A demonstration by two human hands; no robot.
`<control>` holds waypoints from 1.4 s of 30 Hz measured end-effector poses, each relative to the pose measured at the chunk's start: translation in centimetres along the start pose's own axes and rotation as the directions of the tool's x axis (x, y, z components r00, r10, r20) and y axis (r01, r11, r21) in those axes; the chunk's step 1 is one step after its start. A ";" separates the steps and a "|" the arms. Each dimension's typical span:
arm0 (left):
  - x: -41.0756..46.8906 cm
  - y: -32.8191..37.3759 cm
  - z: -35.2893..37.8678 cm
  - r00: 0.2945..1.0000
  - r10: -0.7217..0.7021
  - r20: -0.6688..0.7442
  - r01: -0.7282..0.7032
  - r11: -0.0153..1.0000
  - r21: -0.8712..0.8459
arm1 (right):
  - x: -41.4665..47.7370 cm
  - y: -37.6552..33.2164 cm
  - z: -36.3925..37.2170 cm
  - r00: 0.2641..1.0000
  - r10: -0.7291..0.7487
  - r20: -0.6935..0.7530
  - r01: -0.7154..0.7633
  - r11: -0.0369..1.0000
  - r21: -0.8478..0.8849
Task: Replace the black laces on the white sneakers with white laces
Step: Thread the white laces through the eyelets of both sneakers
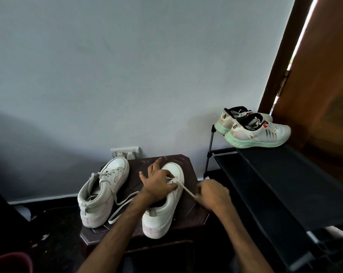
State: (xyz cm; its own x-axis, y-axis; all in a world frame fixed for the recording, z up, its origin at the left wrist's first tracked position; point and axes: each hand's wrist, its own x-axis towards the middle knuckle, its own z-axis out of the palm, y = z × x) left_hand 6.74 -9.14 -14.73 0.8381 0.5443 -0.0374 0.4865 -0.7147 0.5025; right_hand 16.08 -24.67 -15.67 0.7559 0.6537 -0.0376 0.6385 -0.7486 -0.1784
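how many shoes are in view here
4. Two white sneakers sit on the dark stool: the left sneaker and the right sneaker. Two green-soled ones sit on the black rack: the front trainer and the rear trainer. None seems hidden.
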 end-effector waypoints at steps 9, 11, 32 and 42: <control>0.0 0.0 0.2 1.000 0.009 -0.015 -0.008 1.000 0.027 | 1.2 -2.4 -0.2 0.983 -0.130 -0.128 0.172 0.898 0.405; -0.1 0.0 0.3 1.000 0.010 -0.010 -0.010 0.999 0.031 | 1.2 -3.6 0.2 0.962 -0.131 -0.238 0.209 0.917 0.339; -0.1 0.0 0.2 1.000 -0.004 -0.006 0.004 1.000 0.025 | 0.8 -0.6 0.4 0.994 0.006 -0.110 0.003 0.997 0.082; -0.2 0.0 0.4 0.998 -0.067 0.015 0.069 0.989 -0.128 | 1.6 -4.0 0.6 0.976 -0.075 -0.202 0.130 0.952 0.275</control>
State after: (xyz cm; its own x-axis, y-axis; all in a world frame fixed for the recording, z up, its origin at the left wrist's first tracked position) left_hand 6.68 -9.43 -15.04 0.8069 0.5846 -0.0840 0.5075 -0.6135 0.6051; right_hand 14.72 -20.57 -15.57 0.7194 0.6720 0.1757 0.6668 -0.5974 -0.4455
